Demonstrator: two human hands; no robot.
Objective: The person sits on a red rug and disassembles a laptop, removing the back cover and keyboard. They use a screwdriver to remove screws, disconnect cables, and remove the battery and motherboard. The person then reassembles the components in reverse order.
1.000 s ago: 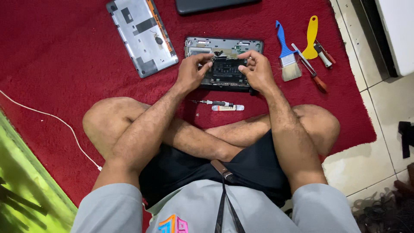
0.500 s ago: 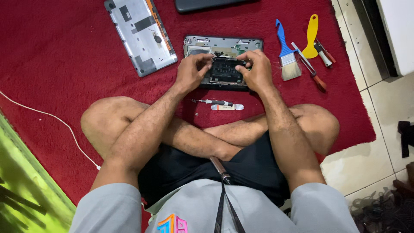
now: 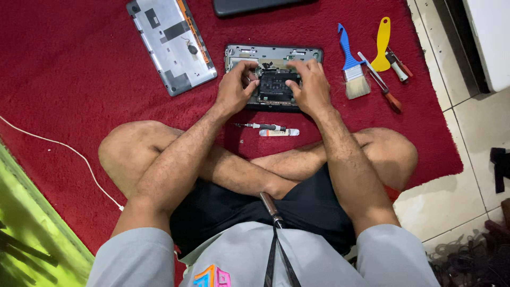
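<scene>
Down on the red carpet [image 3: 69, 69], seen from the head camera, an opened laptop base [image 3: 273, 77] lay in front of the person's crossed legs. The left hand [image 3: 235, 85] rested on its left part with fingers curled, pinching something too small to tell. The right hand [image 3: 308, 85] pressed down on its right part, fingers bent. A screwdriver [image 3: 261, 126] lay just behind the wrists; a blue-handled brush [image 3: 350, 64] lay to the right.

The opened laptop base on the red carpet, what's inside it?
Inside the opened dark laptop base a black rectangular component and grey metal framing along the far edge show. The left hand and right hand cover both sides, hiding whatever lies beneath them.
</scene>
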